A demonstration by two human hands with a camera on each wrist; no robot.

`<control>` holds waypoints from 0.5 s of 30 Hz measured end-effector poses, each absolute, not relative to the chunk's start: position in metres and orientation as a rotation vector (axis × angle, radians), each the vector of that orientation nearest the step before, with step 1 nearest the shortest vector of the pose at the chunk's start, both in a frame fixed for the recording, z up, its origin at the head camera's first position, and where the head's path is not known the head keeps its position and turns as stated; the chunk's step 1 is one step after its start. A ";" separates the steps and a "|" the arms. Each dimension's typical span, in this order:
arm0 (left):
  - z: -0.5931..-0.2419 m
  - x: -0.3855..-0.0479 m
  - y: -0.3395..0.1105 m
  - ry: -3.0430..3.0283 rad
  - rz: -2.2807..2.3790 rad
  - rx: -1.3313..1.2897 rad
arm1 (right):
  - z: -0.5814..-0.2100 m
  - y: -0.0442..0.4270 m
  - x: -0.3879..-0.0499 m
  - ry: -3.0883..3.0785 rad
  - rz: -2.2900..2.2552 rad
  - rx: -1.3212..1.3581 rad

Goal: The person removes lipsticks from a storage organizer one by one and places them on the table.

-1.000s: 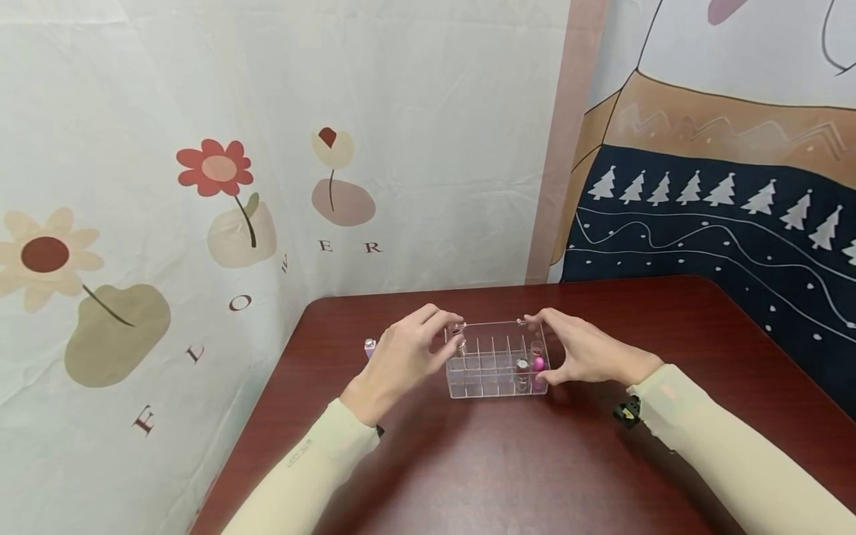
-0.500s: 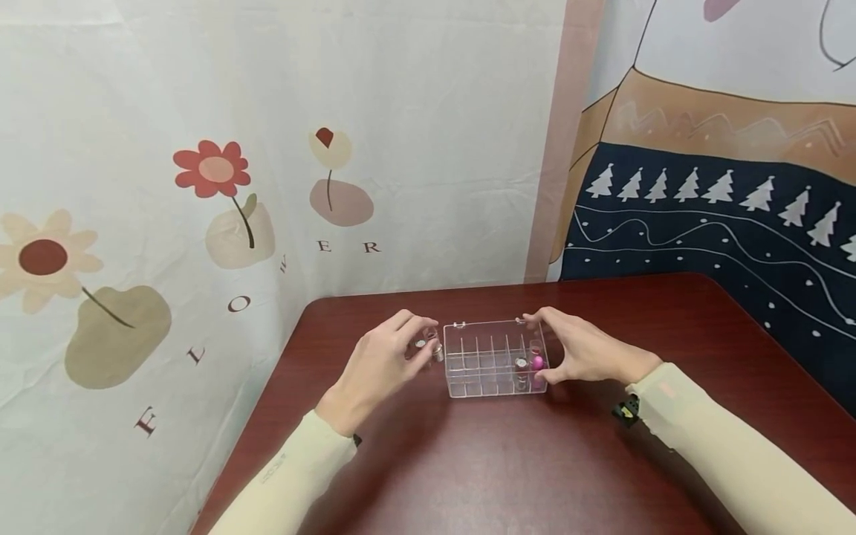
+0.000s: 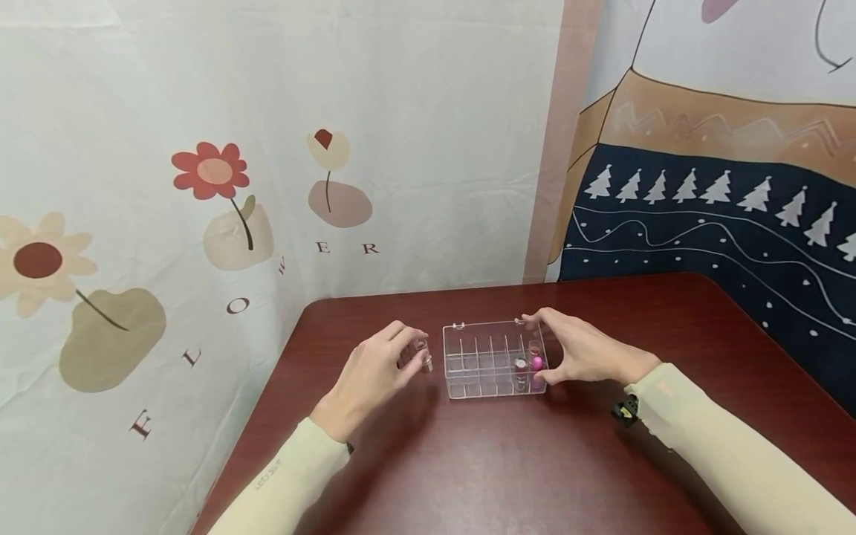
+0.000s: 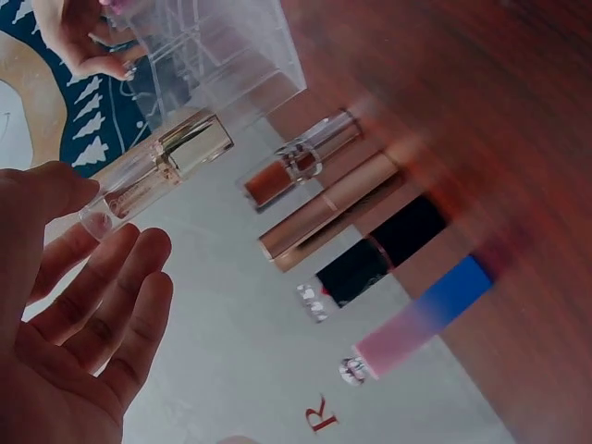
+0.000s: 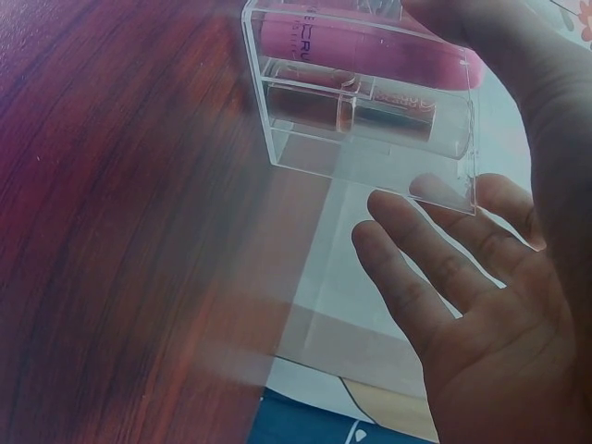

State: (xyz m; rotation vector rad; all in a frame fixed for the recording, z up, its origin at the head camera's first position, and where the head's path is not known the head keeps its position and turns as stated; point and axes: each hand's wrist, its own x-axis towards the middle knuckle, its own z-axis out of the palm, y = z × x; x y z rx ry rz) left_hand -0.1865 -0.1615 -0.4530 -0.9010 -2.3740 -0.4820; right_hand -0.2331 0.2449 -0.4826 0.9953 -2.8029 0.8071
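Note:
My left hand (image 3: 371,371) pinches a lip gloss tube (image 4: 157,176) by its clear end, its shiny gold end pointing away from the fingers. This tube is just left of the clear divided organizer (image 3: 481,360) and apart from it. At the organizer's right end, my right hand (image 3: 585,349) grips the side with thumb in front and fingers behind. Inside the right-hand compartments stand a pink tube (image 5: 370,51) and a dark tube with a clear case (image 5: 370,116). In the right wrist view several fingers are spread beside the organizer wall.
The left wrist view shows a row of lip products on the table: an orange gloss (image 4: 270,183), a rose-gold tube (image 4: 328,208), a black tube (image 4: 407,229) and a pink-to-blue tube (image 4: 425,314). The reddish-brown table (image 3: 508,461) meets a printed cloth (image 3: 428,148) behind.
My left hand has moved left, away from the organizer's left end, carrying the lip gloss tube, then slightly lower. The right hand and organizer stay nearly still.

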 end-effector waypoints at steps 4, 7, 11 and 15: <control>-0.458 -0.189 -0.163 -2.392 -0.459 -0.905 | -0.482 0.245 -0.234 -2.805 0.809 0.988; -0.462 -0.191 -0.164 -2.426 -0.436 -0.888 | -0.482 0.246 -0.234 -2.810 0.816 0.980; -0.468 -0.192 -0.165 -2.484 -0.418 -0.864 | -0.483 0.247 -0.233 -2.811 0.836 0.980; -0.473 -0.194 -0.166 -2.520 -0.412 -0.847 | -0.484 0.246 -0.233 -2.806 0.851 0.986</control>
